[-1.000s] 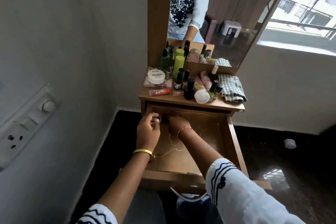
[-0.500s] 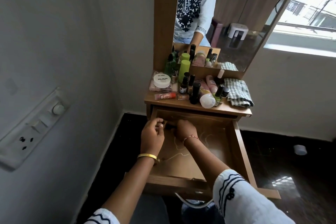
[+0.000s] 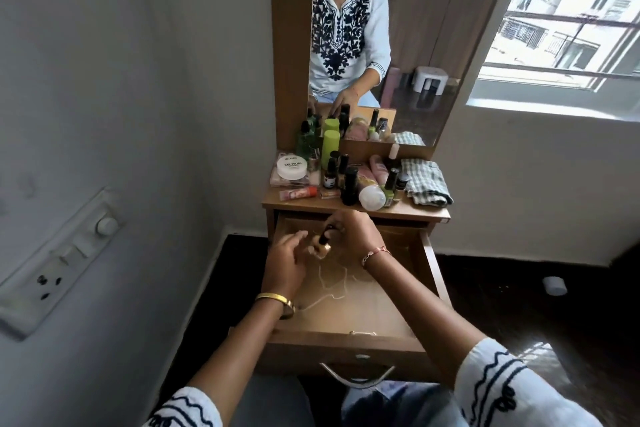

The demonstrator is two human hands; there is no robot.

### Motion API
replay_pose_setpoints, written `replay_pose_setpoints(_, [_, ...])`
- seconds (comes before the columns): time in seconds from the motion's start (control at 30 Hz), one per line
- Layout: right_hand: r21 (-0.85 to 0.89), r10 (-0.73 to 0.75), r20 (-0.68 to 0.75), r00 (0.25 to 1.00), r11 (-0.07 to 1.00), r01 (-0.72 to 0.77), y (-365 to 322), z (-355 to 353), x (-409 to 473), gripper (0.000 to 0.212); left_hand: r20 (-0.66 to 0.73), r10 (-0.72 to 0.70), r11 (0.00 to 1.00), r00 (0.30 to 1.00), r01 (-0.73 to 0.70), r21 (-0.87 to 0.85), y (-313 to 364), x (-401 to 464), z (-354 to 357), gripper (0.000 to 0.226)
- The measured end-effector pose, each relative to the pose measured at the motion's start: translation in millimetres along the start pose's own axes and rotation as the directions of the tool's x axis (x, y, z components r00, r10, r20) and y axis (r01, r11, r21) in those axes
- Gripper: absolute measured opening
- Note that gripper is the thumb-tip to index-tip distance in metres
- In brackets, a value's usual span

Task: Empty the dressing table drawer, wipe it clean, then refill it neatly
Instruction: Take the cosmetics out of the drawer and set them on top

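Drawer [image 3: 349, 308] pulled fully out under the bench [image 3: 415, 213], floor almost bare. What remains inside: a thin pale chain or cord [image 3: 332, 282] looped on the base, and a small metal piece near the front wall, too small to name.

Bench top crowded: checked cloth [image 3: 427, 182] folded at the right end, white nail polish tub [image 3: 291, 168] at the left, 1 green bottle [image 3: 329, 146] at the back, a white-capped bottle [image 3: 372, 196] lying on its side at the front edge, a cluster of small dark bottles between them.

Right hand [image 3: 353, 232] over the drawer's back left corner, fingers clamped on the dark cap of a small bottle [image 3: 323, 246], pale body hanging below, raised off the drawer floor. Left hand [image 3: 285, 260] just beside it, fingers apart and loosely bent, holding nothing.

Judgement: emptying is nearly done; this bottle, the chain and the small piece look like the last items out. Wiping not yet begun, cloth untouched. Refilling all still ahead.

Hard to make out: the bottle label, the drawer's rear edge under the bench lip, whether the left fingertips touch the bottle. Mirror reflection doubles the back row, so a bottle count is unreliable.
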State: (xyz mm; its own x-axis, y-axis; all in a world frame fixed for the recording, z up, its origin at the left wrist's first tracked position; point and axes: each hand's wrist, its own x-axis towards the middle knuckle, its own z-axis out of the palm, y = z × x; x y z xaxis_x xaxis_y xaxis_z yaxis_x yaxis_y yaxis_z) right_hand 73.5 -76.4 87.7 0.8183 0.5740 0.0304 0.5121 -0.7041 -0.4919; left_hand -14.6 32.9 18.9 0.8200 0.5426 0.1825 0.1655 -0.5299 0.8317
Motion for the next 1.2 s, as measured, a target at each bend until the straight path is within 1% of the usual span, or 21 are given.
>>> replay_pose_setpoints(0.1, [0.038,-0.05,-0.037,0.998,0.998,0.051,-8,-18,-6,0.014,0.074,0.047,0.999,0.996,-0.046,-0.009,7,1,-6,0.037])
replay_pose_setpoints(0.2, [0.072,-0.062,-0.065,0.996,0.995,0.067,-15,-31,-10,0.014,0.094,0.059,0.998,0.994,-0.06,0.015,15,2,-10,0.036])
replay_pose_setpoints(0.27, [0.079,-0.064,-0.079,0.995,0.994,0.07,-19,-34,-12,0.017,0.068,0.066,0.997,0.995,-0.069,0.038,20,3,-11,0.028])
replay_pose_setpoints(0.33, [0.101,-0.05,-0.098,0.994,0.993,0.06,-21,-35,-14,0.017,0.038,0.085,0.995,0.996,-0.087,0.056,23,2,-13,0.026])
replay_pose_setpoints(0.47, [0.153,-0.022,-0.129,0.991,0.987,0.042,-27,-35,-13,0.012,-0.047,0.087,0.992,0.995,-0.082,0.099,28,0,-17,0.027])
replay_pose_setpoints(0.57, [0.184,-0.027,-0.14,0.99,0.982,0.053,-35,-38,-7,0.013,-0.068,0.03,0.997,0.997,-0.026,0.069,30,7,-22,0.035])
replay_pose_setpoints(0.67, [0.139,-0.052,-0.161,0.986,0.987,0.075,-45,-47,7,0.015,-0.045,-0.032,0.999,0.998,0.031,-0.014,32,16,-30,0.048])
replay_pose_setpoints(0.73, [0.125,-0.082,-0.187,0.979,0.986,0.106,-53,-55,21,0.017,-0.032,-0.062,0.998,0.998,0.061,-0.032,32,23,-35,0.053])
replay_pose_setpoints(0.83, [0.081,-0.144,-0.218,0.965,0.983,0.165,-69,-63,45,0.019,-0.015,-0.076,0.997,0.997,0.076,0.003,29,34,-41,0.052])
replay_pose_setpoints(0.93, [-0.01,-0.196,-0.183,0.963,0.98,0.198,-85,-64,66,0.022,0.013,-0.073,0.996,0.997,0.073,0.048,28,40,-39,0.048])
replay_pose_setpoints(1.03, [-0.108,-0.253,-0.105,0.962,0.964,0.242,-94,-56,85,0.025,0.051,-0.033,0.99,0.998,0.026,0.139,27,42,-35,0.046])
replay_pose_setpoints(1.2, [-0.202,-0.259,-0.007,0.966,0.946,0.252,-99,-31,104,0.029,0.111,0.094,0.944,0.989,-0.124,0.305,15,48,-33,0.049])
